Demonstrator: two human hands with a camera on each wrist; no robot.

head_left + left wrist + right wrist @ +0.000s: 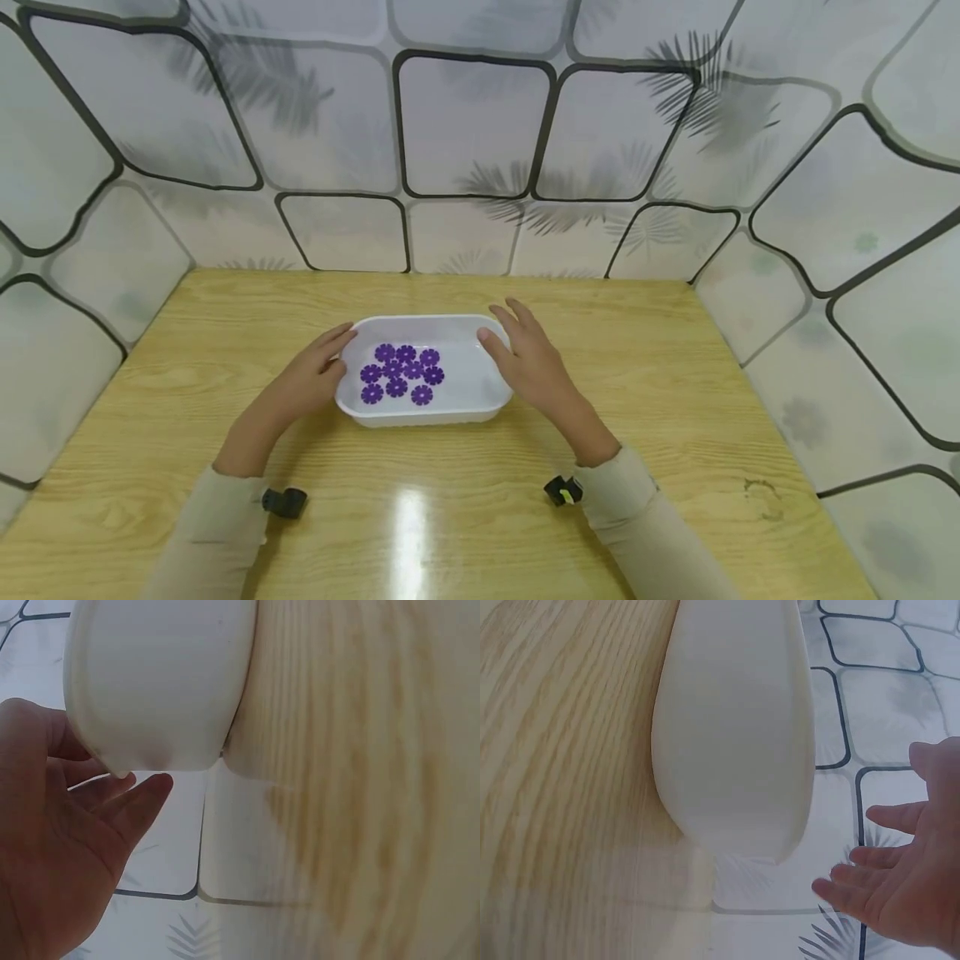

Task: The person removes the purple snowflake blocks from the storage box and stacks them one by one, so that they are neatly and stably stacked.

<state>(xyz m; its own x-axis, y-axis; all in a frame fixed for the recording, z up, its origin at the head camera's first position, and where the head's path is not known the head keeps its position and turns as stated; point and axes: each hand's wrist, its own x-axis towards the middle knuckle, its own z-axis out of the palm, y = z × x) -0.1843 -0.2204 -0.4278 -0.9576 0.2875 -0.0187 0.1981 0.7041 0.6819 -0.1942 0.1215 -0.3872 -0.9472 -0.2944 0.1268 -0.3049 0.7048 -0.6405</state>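
A white plastic tray (472,367) rests on the wooden table, with several purple flower-shaped discs (393,367) lying loose on its left side. At the tray's left end, my left hand (311,371) touches the rim near the far corner with loosely bent fingers. The left wrist view has the same hand (67,832) at the tray wall (161,682), its thumb tip hidden behind the rim. Over the right end hovers my right hand (536,362), fingers spread. In the right wrist view this hand (907,862) stands apart from the tray (731,735) and holds nothing.
The light wooden table (450,500) reaches back to a wall covering (472,125) printed with stone shapes and leaves. The same covering rises along both sides. Small black devices (285,502) are worn at both wrists.
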